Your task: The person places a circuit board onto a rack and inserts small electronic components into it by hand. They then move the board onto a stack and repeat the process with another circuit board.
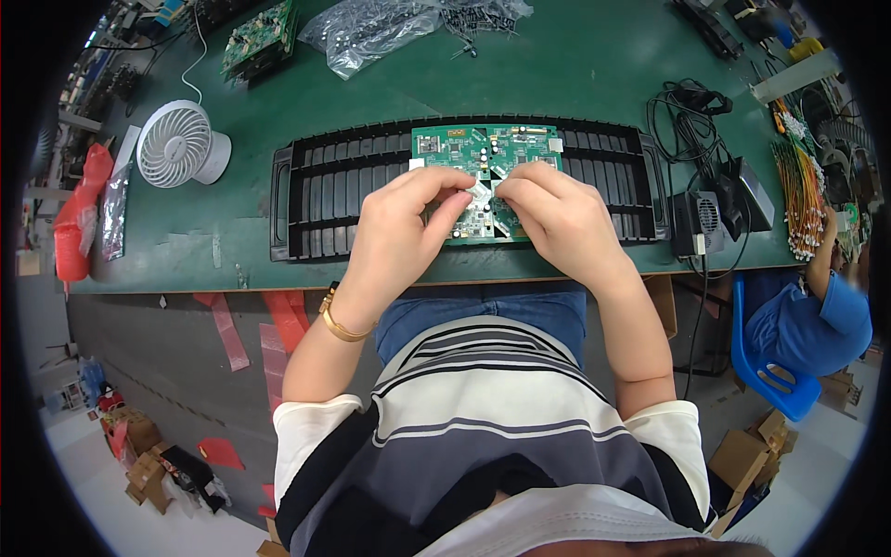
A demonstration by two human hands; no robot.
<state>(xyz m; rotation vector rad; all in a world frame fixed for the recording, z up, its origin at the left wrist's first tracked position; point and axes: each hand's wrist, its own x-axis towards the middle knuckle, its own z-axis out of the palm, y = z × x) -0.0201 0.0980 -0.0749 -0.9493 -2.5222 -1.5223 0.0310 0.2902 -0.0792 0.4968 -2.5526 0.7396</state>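
A green circuit board panel [455,148] with small parts and white connectors lies across the middle of a black slotted rack [281,200] on the bench. My left hand [404,218] is over the panel's left part, its thumb and forefinger drawn together near the centre. Opposite it, my right hand [564,218] pinches with its fingertips at the panel's middle, just right of the left fingertips. Whatever sits between the fingertips of either hand is too small and covered to make out. Both hands hide parts of the panel.
A white fan [174,146] stands left on the green bench [575,56]. Clear bags of black components [371,32] and stacked boards [260,42] lie at the back. Right are a black adapter with cables [696,223], bundled wires [800,200] and a seated co-worker [803,320].
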